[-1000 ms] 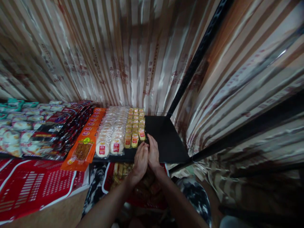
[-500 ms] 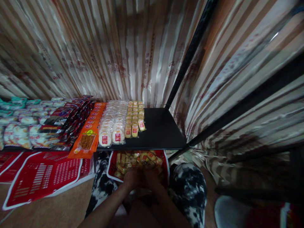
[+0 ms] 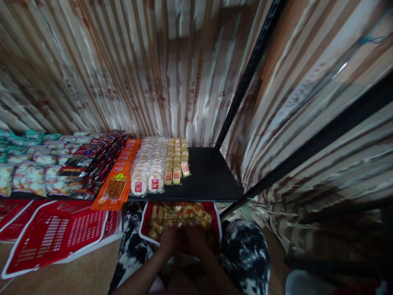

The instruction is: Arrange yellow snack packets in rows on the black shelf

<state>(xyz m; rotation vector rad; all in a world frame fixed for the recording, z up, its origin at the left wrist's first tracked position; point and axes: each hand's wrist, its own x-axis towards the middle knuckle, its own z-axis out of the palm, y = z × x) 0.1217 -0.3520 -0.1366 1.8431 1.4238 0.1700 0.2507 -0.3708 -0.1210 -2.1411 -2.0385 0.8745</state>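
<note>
Between my knees sits a red basket with a white rim (image 3: 141, 227), filled with small yellow-wrapped snack packs (image 3: 187, 211). Both hands reach into its near half. My left hand (image 3: 169, 239) and my right hand (image 3: 196, 239) are close together among the packs. Their fingers are dark and blurred, so I cannot see what they grip. On the black shelf (image 3: 211, 172) just beyond, matching yellow packs (image 3: 176, 162) stand in rows, the front right one slightly turned. Left of these are rows of round white crackers (image 3: 150, 168) in clear wrap.
An orange snack bag (image 3: 118, 180) overhangs the shelf's front edge. Dark red packets (image 3: 98, 159) and white bags (image 3: 29, 178) lie farther left. Red baskets (image 3: 61, 233) rest below. Black metal posts (image 3: 245, 82) rise at the right, before a striped sheet (image 3: 172, 73).
The view has tilted slightly, so shelf and basket appear a little lower. Both hands stay inside the basket, with the fingers shifted slightly among the packs.
</note>
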